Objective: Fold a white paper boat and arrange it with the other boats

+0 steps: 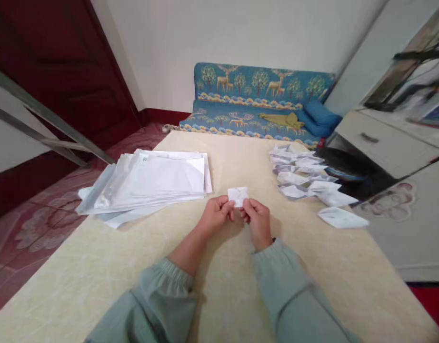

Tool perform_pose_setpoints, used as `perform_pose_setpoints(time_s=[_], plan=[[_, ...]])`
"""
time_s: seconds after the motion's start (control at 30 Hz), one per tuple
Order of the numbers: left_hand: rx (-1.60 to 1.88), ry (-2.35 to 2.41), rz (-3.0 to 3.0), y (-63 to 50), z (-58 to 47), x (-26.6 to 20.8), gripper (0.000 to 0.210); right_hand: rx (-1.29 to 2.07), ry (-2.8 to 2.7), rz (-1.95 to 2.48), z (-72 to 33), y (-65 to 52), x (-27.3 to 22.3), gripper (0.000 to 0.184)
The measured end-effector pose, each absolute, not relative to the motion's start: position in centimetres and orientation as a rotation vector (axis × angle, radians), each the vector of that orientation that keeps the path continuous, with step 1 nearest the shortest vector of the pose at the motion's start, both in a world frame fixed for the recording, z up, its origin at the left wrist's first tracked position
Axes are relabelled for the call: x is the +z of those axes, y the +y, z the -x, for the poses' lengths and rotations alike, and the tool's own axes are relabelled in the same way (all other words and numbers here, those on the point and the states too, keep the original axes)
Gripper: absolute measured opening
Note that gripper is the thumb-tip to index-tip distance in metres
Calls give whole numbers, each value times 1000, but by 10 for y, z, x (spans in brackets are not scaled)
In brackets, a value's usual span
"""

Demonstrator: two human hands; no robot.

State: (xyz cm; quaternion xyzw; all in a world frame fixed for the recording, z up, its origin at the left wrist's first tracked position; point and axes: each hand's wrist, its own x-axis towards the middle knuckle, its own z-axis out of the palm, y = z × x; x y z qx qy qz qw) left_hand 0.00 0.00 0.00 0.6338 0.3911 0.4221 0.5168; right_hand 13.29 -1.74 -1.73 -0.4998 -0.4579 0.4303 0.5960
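Gripped between closed fingertips of left hand [214,216] and right hand [258,221]: small white paper [238,195]. To left, stacked sheets [169,174]; to right, folded papers [293,178].

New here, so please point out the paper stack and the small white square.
Paper stack [160,176]: head view, on its top sheet.
Small white square [237,196]: head view, middle of its upper face.

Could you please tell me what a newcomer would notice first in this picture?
Probably the blue sofa with its deer pattern, against the far wall beyond the table. On the tabletop, a paper stack lies at the left and folded papers cluster along the right. Between them, the left hand and right hand hold a small white paper.
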Motion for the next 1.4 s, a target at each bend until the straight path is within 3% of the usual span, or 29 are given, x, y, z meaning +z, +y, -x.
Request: perform_pose_setpoints(time_s=[0.4,0.87,1.4], plan=[[893,888,-1550,-3,0,-8,34,982,-1034,1147,-134,-17,-19,34],[1118,925,-1389,1,1,-5,40,1072,-1191,1123,-129,-24,-11,35],[1064,942,-1519,1,1,-9,43,997,-1190,1117,-130,-22,-13,35]])
